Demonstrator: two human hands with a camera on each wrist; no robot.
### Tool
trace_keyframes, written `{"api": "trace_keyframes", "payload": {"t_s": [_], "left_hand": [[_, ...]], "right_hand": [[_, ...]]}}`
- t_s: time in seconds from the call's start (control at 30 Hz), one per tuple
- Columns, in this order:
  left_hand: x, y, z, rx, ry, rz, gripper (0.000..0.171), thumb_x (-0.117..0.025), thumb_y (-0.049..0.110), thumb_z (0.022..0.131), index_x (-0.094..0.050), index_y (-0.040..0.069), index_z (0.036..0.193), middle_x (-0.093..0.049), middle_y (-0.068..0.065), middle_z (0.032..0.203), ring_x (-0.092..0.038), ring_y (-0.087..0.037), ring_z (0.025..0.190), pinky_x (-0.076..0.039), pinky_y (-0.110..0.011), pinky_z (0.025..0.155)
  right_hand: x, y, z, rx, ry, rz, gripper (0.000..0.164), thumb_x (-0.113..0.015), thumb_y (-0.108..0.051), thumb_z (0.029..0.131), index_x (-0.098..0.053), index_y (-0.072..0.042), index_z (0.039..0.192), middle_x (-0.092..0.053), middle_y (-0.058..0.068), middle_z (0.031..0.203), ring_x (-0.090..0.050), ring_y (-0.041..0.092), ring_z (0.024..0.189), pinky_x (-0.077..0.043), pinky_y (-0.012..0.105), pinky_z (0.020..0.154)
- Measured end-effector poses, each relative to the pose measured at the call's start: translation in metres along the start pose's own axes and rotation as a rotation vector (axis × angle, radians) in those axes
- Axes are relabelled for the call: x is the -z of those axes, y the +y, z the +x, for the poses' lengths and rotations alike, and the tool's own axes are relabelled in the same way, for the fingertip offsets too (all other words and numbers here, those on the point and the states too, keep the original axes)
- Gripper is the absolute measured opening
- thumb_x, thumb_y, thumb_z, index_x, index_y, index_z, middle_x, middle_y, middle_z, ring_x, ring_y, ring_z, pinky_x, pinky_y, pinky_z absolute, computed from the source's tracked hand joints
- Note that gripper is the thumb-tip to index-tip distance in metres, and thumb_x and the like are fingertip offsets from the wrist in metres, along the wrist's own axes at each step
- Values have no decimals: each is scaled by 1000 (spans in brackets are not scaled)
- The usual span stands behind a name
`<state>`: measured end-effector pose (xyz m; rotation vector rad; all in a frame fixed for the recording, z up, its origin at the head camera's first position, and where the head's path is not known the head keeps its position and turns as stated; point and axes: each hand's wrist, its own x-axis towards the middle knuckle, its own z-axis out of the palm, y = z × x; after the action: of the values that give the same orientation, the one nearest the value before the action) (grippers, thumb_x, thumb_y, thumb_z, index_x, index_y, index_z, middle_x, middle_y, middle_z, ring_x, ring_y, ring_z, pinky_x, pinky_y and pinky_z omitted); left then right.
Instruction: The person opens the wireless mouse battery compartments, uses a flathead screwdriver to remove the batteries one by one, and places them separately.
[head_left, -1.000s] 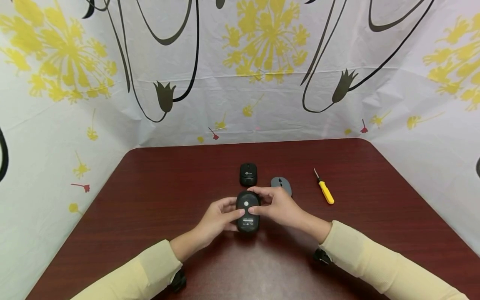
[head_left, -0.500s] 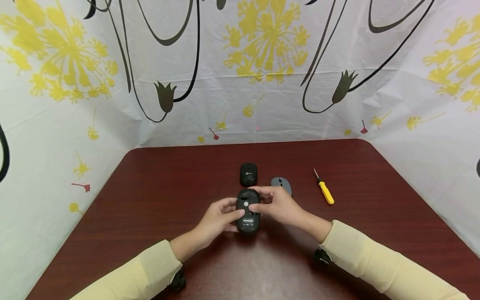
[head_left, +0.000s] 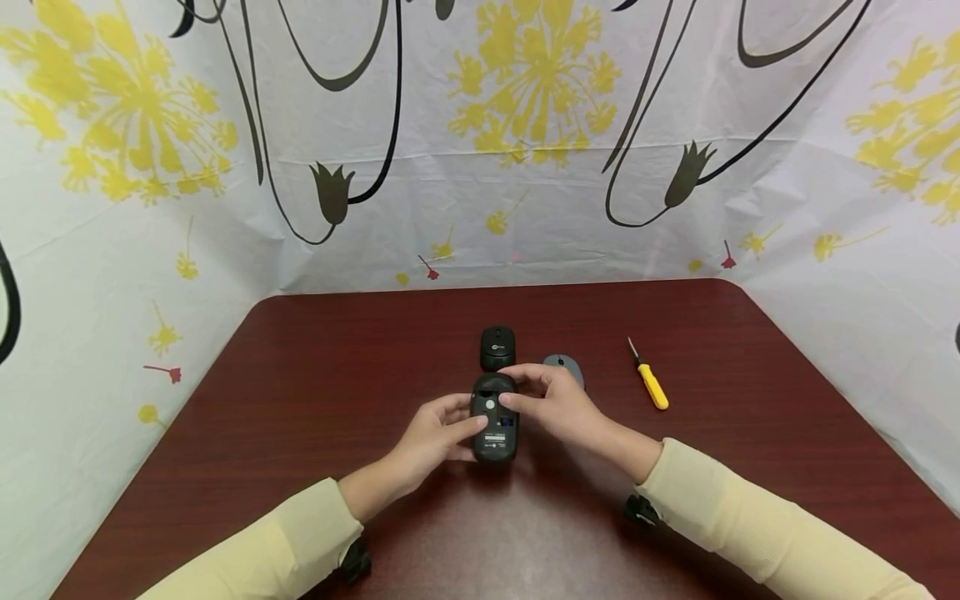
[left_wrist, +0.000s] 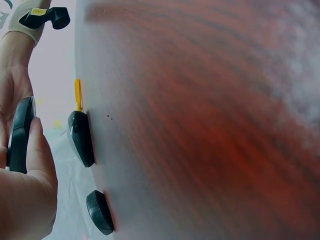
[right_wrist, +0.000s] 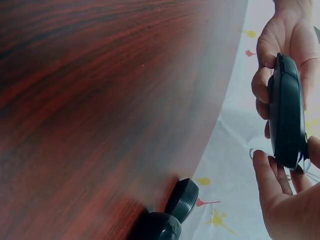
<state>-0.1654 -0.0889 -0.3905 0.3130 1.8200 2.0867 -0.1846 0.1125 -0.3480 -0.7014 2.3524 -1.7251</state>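
Observation:
A black computer mouse (head_left: 495,450) is held underside up over the middle of the table. Its label faces up, with dark openings in the casing. My left hand (head_left: 427,437) grips its left side, thumb on the underside and fingers beneath. At the far right end my right hand (head_left: 558,404) pinches the mouse, thumb on its underside and fingertips at the end. The right wrist view shows a thin raised piece (right_wrist: 304,147) at the right thumb, partly hidden; I cannot tell if it is a loose cover.
Another black mouse (head_left: 497,348) lies just beyond the held one. Right of it is a grey mouse (head_left: 567,364), partly hidden by my right hand. A yellow-handled screwdriver (head_left: 652,387) lies farther right on the dark red table (head_left: 360,350). Patterned cloth (head_left: 480,217) stands behind the table.
Dark openings have appeared in the mouse's underside, which looked covered a second ago. The right thumb has slid toward the mouse's far end. My left hand has stayed nearly still.

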Motion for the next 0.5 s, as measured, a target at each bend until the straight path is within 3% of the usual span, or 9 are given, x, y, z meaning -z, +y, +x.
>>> {"api": "trace_keyframes", "payload": {"t_s": [0.1,0.3,0.5], "left_hand": [[0,-1,0,1,0,-4,44,-62,17,83,-47,1,121,-56,-18,106,-60,-27,88,-51,-42,67],[0,-1,1,2,0,-10,43,-61,14,83,-46,-1,121,-57,-19,106,-60,-26,88,-51,-42,67],[-3,9,-4,8,-3,-3,40,-58,8,85,-45,-4,121,-57,-19,104,-60,-25,86,-51,-43,68]], "right_hand": [[0,-13,-2,-8,17,-7,26,-61,-8,83,-59,-3,108,-61,10,101,-57,26,89,-49,32,71],[2,-18,0,9,57,-29,20,-62,-9,83,-61,-2,101,-62,10,96,-58,27,86,-49,31,68],[5,-25,1,-35,100,-26,16,-63,-10,82,-63,-3,97,-62,9,87,-54,26,79,-47,33,65]]}}
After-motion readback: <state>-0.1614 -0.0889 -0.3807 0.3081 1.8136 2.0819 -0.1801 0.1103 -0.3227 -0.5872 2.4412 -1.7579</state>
